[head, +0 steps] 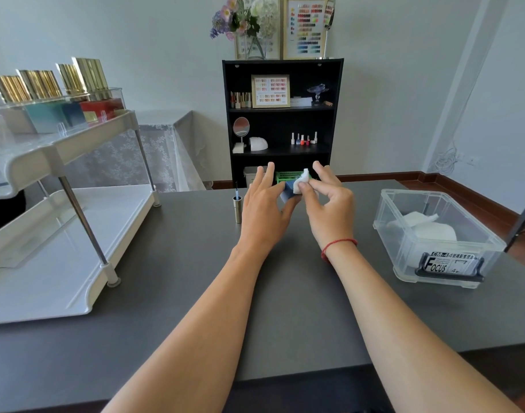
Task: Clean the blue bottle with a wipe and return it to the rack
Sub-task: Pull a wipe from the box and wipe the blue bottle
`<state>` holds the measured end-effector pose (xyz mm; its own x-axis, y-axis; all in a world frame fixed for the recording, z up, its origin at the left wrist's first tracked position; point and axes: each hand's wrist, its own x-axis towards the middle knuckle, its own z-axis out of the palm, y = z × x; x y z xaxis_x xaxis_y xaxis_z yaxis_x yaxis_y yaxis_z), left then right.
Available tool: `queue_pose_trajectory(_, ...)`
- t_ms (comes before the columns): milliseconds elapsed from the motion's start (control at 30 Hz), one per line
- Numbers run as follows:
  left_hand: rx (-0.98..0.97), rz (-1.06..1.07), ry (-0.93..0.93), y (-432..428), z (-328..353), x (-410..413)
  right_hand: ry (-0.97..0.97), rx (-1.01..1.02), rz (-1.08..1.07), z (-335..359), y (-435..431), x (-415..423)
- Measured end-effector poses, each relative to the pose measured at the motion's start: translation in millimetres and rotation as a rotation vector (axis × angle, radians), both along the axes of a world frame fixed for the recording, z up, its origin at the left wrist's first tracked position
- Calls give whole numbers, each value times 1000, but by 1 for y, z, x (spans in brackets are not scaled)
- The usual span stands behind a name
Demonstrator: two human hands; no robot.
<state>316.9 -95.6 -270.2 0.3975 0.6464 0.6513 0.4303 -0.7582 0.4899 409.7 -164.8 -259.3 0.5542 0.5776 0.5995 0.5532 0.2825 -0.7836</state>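
Observation:
My left hand (262,208) holds a small blue bottle (288,190) above the dark table, gripping it from the left with thumb and fingers. A white wipe (302,182) is pinched in my right hand (326,208) and pressed against the bottle's right side. The bottle's gold cap with its brush (238,207) stands upright on the table just left of my left hand. The white two-tier rack (76,150) stands at the left; its top shelf carries several gold-capped bottles in a clear tray.
A clear plastic box (434,236) with white wipes inside sits on the table at the right. A green basket (289,175) shows behind my hands. A black bookshelf (282,120) stands against the far wall. The rack's lower shelf (61,248) holds a clear tray.

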Motion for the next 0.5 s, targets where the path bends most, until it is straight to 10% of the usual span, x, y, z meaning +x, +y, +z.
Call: queue_pose_trajectory(500,-23,-29,41,-3,0,1,-19,-70,47,1,-1,0)
